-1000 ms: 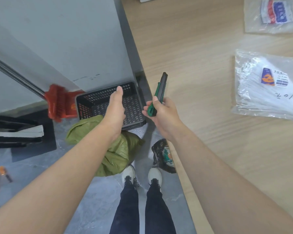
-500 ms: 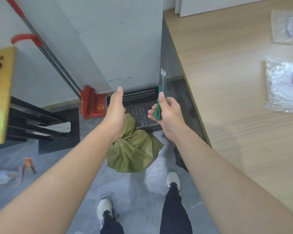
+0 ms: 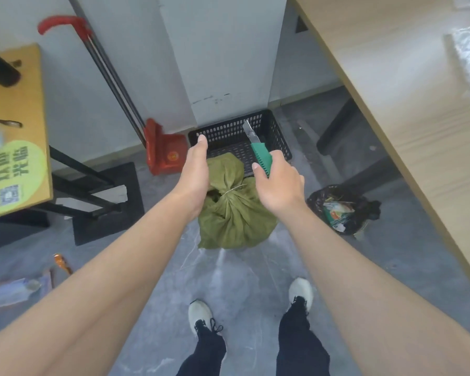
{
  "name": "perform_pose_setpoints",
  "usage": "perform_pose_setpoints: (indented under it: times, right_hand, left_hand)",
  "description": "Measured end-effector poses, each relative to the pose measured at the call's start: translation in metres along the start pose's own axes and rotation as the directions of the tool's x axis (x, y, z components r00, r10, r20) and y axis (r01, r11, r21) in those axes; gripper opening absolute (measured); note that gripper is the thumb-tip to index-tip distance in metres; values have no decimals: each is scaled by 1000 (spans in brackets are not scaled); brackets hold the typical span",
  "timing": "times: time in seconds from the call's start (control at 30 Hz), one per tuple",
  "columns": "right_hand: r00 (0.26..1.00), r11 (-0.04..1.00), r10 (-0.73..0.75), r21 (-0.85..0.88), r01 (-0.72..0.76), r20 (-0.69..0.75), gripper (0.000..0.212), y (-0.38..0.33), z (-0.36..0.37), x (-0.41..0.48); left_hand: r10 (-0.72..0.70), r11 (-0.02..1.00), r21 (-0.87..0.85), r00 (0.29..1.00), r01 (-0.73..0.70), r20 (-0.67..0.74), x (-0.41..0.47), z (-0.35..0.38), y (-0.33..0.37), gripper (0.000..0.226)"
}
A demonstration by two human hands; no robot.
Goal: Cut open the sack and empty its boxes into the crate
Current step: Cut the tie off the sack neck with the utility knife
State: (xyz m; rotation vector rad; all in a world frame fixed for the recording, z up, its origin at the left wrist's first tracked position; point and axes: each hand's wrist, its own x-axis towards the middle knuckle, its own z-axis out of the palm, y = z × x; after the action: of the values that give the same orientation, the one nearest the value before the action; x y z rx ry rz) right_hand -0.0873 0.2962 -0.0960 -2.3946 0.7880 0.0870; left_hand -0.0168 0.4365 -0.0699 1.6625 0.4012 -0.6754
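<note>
A green woven sack [image 3: 236, 215], tied shut at its neck with a pale cord, stands on the grey floor in front of a black perforated crate [image 3: 278, 139]. The crate looks empty; the sack top hides part of its floor. My right hand [image 3: 278, 183] grips a green utility knife [image 3: 259, 153] with the blade out, pointing up over the crate, just above and right of the sack's knot. My left hand [image 3: 194, 175] hovers flat above the sack's left side with fingers extended, holding nothing.
A red dustpan with a long handle [image 3: 164, 156] leans on the wall left of the crate. A black rubbish bag [image 3: 342, 210] sits under the wooden table [image 3: 407, 104] at right. A yellow-topped stand [image 3: 14, 131] is at left. My feet [image 3: 201, 316] stand behind the sack.
The view has swung from the table down to the floor. Both hands have lowered over the sack, and the knife blade now shows extended.
</note>
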Motion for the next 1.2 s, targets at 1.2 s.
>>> perform_pose_setpoints:
  times: [1.2]
  right_hand:
    - [907,936,-351,-63,346,-234,49,249,342,95]
  left_hand:
    - [748,606,476,660,-637,-69,312,48,-371,32]
